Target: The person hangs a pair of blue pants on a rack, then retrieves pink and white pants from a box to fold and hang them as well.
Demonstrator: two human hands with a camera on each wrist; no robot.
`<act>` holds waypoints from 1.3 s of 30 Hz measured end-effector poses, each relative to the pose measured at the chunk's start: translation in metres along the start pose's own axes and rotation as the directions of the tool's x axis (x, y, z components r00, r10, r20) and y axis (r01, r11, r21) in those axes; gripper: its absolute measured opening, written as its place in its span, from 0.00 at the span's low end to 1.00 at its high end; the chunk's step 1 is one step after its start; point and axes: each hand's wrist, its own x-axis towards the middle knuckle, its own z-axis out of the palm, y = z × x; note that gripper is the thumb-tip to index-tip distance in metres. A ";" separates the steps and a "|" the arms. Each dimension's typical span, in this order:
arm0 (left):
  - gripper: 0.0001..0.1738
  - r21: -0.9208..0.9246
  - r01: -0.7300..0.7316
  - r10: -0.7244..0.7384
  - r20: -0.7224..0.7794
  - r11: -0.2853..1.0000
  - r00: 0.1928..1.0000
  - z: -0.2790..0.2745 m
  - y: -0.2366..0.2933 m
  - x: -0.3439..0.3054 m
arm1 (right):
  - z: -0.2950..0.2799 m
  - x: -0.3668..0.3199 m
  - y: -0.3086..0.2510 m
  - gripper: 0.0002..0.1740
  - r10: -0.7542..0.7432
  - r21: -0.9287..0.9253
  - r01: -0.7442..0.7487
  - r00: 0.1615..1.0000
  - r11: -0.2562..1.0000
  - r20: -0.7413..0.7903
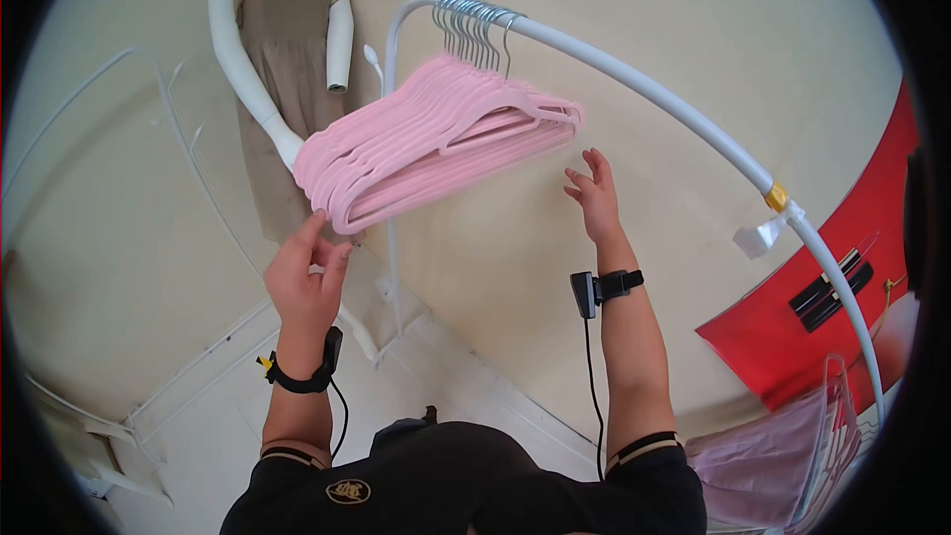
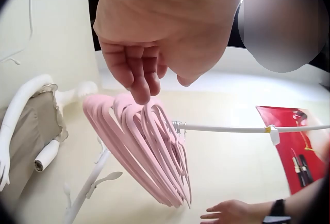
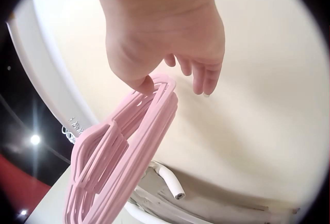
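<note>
A bunch of pink clothes hangers [image 1: 436,144] hangs by metal hooks from a white curved rail [image 1: 634,79]. At the near left end of the bunch, my left hand [image 1: 307,272] has its index fingertip right at the hanger ends, the thumb held apart. In the left wrist view, bent fingers [image 2: 139,85] overlap the tops of the hanger ends. My right hand [image 1: 597,200] is raised just beyond the bunch's right end with fingers spread and nothing in it. The right wrist view shows its thumb overlapping the hanger tips [image 3: 164,82].
A white mannequin in a brown dress [image 1: 287,50] stands behind the hangers at left. A white tag [image 1: 761,236] hangs from the rail's right side. Red fabric [image 1: 783,317] and a pink garment [image 1: 763,456] are at the right; another white rack frame [image 1: 178,129] stands left.
</note>
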 end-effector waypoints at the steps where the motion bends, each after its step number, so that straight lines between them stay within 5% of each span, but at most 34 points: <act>1: 0.19 0.059 -0.027 0.028 -0.017 0.998 0.999 0.004 -0.002 0.005 | 0.003 0.008 -0.001 0.34 -0.018 -0.008 0.017 1.000 1.000 -0.011; 5: 0.16 0.188 -0.127 0.136 -0.038 0.974 0.990 0.019 -0.018 0.014 | 0.007 0.027 0.005 0.33 -0.013 -0.059 0.014 1.000 0.998 0.015; 8: 0.13 0.232 -0.140 0.150 -0.026 0.963 0.988 0.020 -0.021 0.017 | 0.009 0.029 0.009 0.31 0.013 0.077 -0.021 0.995 0.997 0.096; 15: 0.08 0.086 -0.208 0.220 -0.162 0.974 0.962 0.014 -0.016 0.025 | 0.001 0.020 -0.008 0.27 -0.116 0.349 0.076 0.989 0.934 0.094; 19: 0.04 -0.048 -0.311 0.309 -0.042 0.949 0.950 0.008 -0.017 0.012 | -0.016 -0.020 -0.001 0.25 -0.171 0.504 0.172 0.984 0.846 -0.048; 21: 0.04 -0.149 -0.318 0.326 0.038 0.937 0.945 0.005 -0.020 -0.005 | -0.034 -0.054 0.025 0.22 -0.106 0.433 0.188 0.973 0.881 -0.207; 22: 0.04 -0.194 -0.243 0.283 0.222 0.951 0.933 0.006 -0.027 -0.017 | -0.049 -0.075 0.045 0.19 -0.080 0.295 0.143 0.973 0.945 -0.217; 23: 0.05 -0.227 -0.164 0.245 0.401 0.960 0.882 0.008 -0.033 -0.030 | -0.067 -0.099 0.067 0.16 -0.055 0.150 0.092 0.971 0.984 -0.234; 24: 0.05 -0.245 -0.159 0.252 0.419 0.956 0.872 0.011 -0.036 -0.046 | -0.089 -0.130 0.093 0.11 0.057 0.012 -0.056 0.982 0.998 -0.180; 26: 0.05 0.077 0.072 -0.104 0.826 0.994 0.554 0.019 -0.044 -0.085 | -0.104 -0.204 0.134 0.02 0.287 -0.226 -0.340 0.928 0.913 -0.235; 27: 0.07 0.174 0.150 -0.220 0.896 0.973 0.386 0.023 -0.049 -0.102 | -0.109 -0.245 0.153 0.05 0.377 -0.325 -0.460 0.880 0.826 -0.288; 29: 0.08 0.214 0.112 -0.236 0.940 0.970 0.245 0.033 -0.070 -0.140 | -0.112 -0.323 0.173 0.05 0.486 -0.306 -0.586 0.803 0.751 -0.346; 33: 0.08 0.116 -0.152 -0.107 0.992 0.982 0.064 0.064 -0.090 -0.154 | -0.095 -0.407 0.142 0.02 0.649 -0.466 -0.681 0.716 0.566 -0.258; 34: 0.08 0.074 -0.182 -0.068 0.997 0.981 0.043 0.077 -0.092 -0.149 | -0.092 -0.420 0.137 0.02 0.658 -0.425 -0.719 0.686 0.550 -0.310; 37: 0.08 -0.054 -0.188 0.055 0.998 0.981 0.001 0.126 -0.088 -0.140 | -0.089 -0.441 0.104 0.05 0.823 -0.235 -0.823 0.554 0.518 -0.128; 39: 0.08 -0.145 -0.192 0.126 0.986 0.971 -0.109 0.158 -0.069 -0.144 | -0.086 -0.463 0.091 0.08 0.838 -0.235 -0.852 0.513 0.468 -0.188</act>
